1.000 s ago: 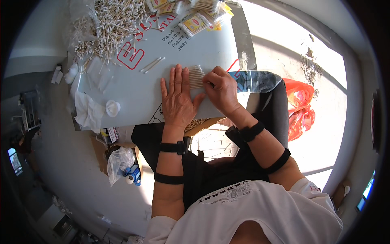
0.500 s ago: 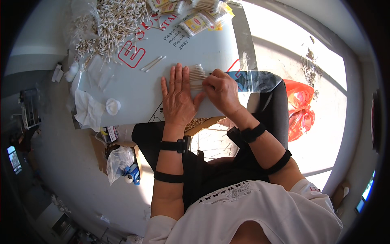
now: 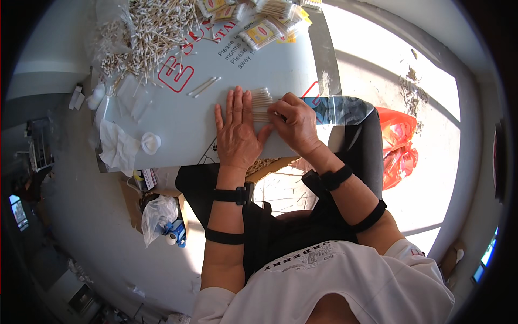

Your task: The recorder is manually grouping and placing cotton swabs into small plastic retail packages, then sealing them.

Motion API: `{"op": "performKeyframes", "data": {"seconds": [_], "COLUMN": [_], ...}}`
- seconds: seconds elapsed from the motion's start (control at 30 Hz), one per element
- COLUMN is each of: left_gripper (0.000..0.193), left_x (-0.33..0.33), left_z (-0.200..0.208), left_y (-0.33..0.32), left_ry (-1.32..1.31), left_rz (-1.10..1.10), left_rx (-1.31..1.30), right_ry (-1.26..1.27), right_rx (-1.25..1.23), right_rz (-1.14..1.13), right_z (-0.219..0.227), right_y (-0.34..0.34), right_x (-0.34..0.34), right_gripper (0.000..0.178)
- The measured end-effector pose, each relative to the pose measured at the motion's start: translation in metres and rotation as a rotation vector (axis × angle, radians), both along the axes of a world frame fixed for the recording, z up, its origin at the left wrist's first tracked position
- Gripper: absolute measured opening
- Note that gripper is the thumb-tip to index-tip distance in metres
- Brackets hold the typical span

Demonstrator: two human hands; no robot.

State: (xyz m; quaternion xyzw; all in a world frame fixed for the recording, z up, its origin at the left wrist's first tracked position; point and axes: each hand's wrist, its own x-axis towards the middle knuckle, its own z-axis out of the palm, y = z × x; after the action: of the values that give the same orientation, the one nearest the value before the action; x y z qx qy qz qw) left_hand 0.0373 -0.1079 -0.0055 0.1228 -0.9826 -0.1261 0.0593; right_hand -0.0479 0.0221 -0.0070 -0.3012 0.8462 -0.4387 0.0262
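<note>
My left hand (image 3: 237,132) lies flat on the table sheet, its fingers stretched out and pointing away from me. To its right, a row of cotton swabs (image 3: 261,98) lies side by side, the left ends hidden by that hand. My right hand (image 3: 295,121) is closed in a pinch at the right ends of the lower swabs, which run to its fingertips. The curled fingers partly hide what they grip. A few loose swabs (image 3: 205,87) lie beyond my left hand.
A big heap of cotton swabs (image 3: 156,38) covers the table's far left. Bagged swab packs (image 3: 260,33) lie at the back. Tissue (image 3: 116,146) and a small round white container (image 3: 150,142) sit at the left. A red plastic bag (image 3: 398,146) stands right of the table.
</note>
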Motion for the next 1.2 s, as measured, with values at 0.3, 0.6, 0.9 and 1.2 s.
{"op": "performKeyframes", "data": {"seconds": [0.3,0.6,0.9,1.2], "left_gripper": [0.086,0.085,0.084,0.083], "left_x": [0.0,0.001,0.0,0.0], "left_z": [-0.002,-0.003,0.0,0.001], "left_y": [0.0,-0.002,0.0,0.0], "left_ry": [-0.014,0.0,0.014,0.012], "left_rz": [-0.009,-0.015,-0.013,-0.009], "left_rx": [0.012,0.003,0.019,0.013], "right_ry": [0.001,0.019,-0.004,-0.009], "right_rx": [0.039,0.066,0.065,0.092], "right_rz": [-0.064,-0.03,-0.07,-0.019], "right_z": [0.001,0.002,0.005,0.003], "right_y": [-0.005,-0.005,-0.011,-0.011], "right_x": [-0.005,-0.004,-0.013,-0.013], "right_gripper": [0.015,0.012,0.01,0.008]}}
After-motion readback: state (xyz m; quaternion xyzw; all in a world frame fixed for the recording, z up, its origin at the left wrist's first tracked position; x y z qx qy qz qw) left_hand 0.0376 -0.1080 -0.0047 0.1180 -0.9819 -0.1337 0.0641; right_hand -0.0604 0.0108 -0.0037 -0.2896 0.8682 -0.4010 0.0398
